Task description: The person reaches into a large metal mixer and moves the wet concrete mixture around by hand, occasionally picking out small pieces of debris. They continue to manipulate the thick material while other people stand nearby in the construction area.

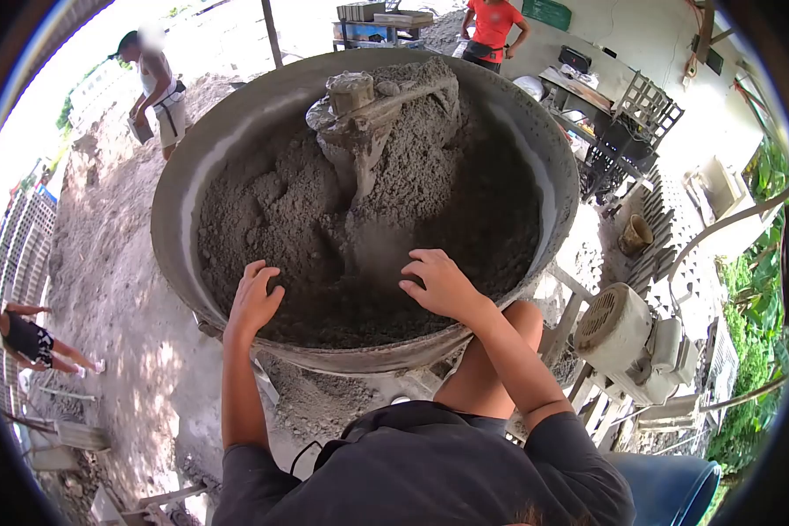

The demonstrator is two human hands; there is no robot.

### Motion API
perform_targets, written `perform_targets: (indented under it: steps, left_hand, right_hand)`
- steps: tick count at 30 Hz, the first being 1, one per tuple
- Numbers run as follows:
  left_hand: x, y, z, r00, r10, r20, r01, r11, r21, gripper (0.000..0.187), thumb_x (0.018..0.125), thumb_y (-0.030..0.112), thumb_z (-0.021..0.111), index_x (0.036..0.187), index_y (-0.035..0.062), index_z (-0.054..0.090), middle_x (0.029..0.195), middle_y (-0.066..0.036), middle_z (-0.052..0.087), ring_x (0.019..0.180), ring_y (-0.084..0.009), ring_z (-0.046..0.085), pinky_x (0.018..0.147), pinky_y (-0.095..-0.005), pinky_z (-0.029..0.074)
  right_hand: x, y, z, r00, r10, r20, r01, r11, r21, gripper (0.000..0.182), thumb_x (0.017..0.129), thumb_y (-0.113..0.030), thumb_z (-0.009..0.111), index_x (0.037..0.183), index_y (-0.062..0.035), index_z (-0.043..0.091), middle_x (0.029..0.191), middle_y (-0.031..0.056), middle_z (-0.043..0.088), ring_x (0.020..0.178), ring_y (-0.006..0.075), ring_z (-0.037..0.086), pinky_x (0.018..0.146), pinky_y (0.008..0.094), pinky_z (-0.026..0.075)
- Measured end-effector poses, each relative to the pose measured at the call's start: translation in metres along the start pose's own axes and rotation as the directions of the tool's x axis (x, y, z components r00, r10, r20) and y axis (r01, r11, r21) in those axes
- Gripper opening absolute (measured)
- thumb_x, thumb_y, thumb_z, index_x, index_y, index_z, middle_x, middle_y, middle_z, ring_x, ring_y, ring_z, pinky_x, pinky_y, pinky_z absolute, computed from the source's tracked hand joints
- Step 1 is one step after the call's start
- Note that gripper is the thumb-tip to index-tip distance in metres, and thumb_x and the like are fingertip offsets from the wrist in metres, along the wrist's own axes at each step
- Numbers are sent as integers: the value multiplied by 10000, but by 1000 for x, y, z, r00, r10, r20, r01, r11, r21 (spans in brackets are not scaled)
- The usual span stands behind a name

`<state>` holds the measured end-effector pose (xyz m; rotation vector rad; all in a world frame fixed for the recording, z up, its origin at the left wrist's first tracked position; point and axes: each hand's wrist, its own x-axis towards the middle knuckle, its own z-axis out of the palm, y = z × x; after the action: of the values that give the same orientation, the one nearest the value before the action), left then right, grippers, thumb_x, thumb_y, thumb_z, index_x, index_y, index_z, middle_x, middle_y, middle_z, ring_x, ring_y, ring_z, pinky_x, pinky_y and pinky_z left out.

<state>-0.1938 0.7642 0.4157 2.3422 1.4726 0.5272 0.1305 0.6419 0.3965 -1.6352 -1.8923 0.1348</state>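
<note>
A large round mixing pan [168, 219] stands in front of me, partly filled with crumbly grey cement mix [272, 202]. My left hand [254, 298] is held over the near left part of the pan, with fingers loosely curved, thumb apart and nothing in it. Opposite it, my right hand [443, 285] reaches over the near right part, also empty, its fingers bent and spread from the thumb. Between and beyond the hands, a mix-caked central hub [351, 92] rises with a mixing arm [412, 96] stretching to the right. A greyish blur hangs over the mix between my hands.
An electric motor [618, 329] sits right of the pan. A blue barrel [662, 486] is at lower right, and a bucket [636, 235] lies farther back. People stand at back left [158, 88], back right [493, 35] and far left [35, 337]. Stacked blocks [17, 245] line the left.
</note>
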Motion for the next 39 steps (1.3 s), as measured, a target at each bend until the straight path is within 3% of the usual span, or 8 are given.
perform_targets:
  steps: [5, 11, 12, 15, 18, 22, 30, 39]
  left_hand:
    - [53, 96, -31, 934, 318, -165, -331, 942, -59, 311, 802, 71, 562, 1112, 69, 551, 1270, -120, 466, 1139, -308, 496, 915, -373, 425]
    - [114, 111, 25, 800, 569, -191, -586, 810, -40, 237, 800, 49, 521, 1025, 49, 595, 1151, -110, 532, 1038, -302, 546, 862, -384, 454]
    - [114, 102, 36, 823, 568, -18, -568, 822, -29, 230, 800, 50, 517, 1012, 48, 606, 1122, -107, 547, 1014, -301, 555, 857, -388, 457]
    - [111, 91, 50, 757, 493, 428, -514, 854, -75, 202, 795, 76, 539, 967, 55, 641, 1013, -88, 592, 953, -282, 579, 817, -391, 473]
    - [105, 98, 64, 753, 571, 328, -622, 780, 69, 189, 789, 130, 580, 952, 66, 654, 952, -81, 602, 938, -266, 588, 799, -384, 480]
    - [86, 106, 63, 738, 497, 455, -608, 783, 131, 176, 792, 192, 596, 927, 93, 648, 913, -79, 594, 882, -259, 596, 780, -393, 473]
    - [70, 103, 69, 607, 320, 727, -586, 799, 138, 199, 796, 178, 566, 966, 86, 617, 967, -111, 591, 920, -281, 596, 814, -391, 459]
    - [60, 105, 64, 595, 352, 723, -630, 762, 148, 237, 792, 188, 577, 1003, 84, 602, 979, -106, 589, 931, -274, 590, 805, -379, 454]
  right_hand:
    - [91, -25, -6, 931, -340, 135, 347, 937, -35, 216, 768, -246, 656, 852, -48, 639, 978, 129, 584, 946, 303, 557, 779, 430, 467]
    - [128, 6, 76, 885, -330, 329, 407, 891, -203, 284, 800, -306, 611, 883, -35, 635, 967, 134, 595, 901, 294, 569, 738, 423, 472]
    - [121, 11, 83, 866, -354, 354, 421, 898, -130, 291, 771, -253, 629, 911, 1, 612, 931, 203, 605, 918, 359, 574, 798, 437, 460]
    - [103, 6, 70, 685, -159, 711, 405, 894, -191, 353, 800, -326, 622, 977, -21, 604, 958, 185, 612, 992, 335, 574, 821, 431, 464]
    - [97, -23, 57, 605, -51, 794, 390, 889, -240, 382, 814, -357, 615, 989, -19, 600, 967, 166, 627, 981, 311, 592, 817, 410, 468]
    - [86, -44, 51, 475, -62, 878, 338, 934, -117, 412, 819, -378, 612, 1016, -17, 596, 980, 146, 645, 930, 286, 624, 803, 388, 475]
    - [69, -42, 57, 400, -55, 915, 275, 959, -63, 340, 800, -353, 641, 926, -38, 644, 958, 128, 642, 932, 256, 614, 746, 409, 461]
    - [70, -50, 50, 364, -99, 926, 283, 959, -9, 378, 817, -325, 626, 1042, -24, 585, 1035, 167, 623, 1020, 283, 582, 823, 398, 451]
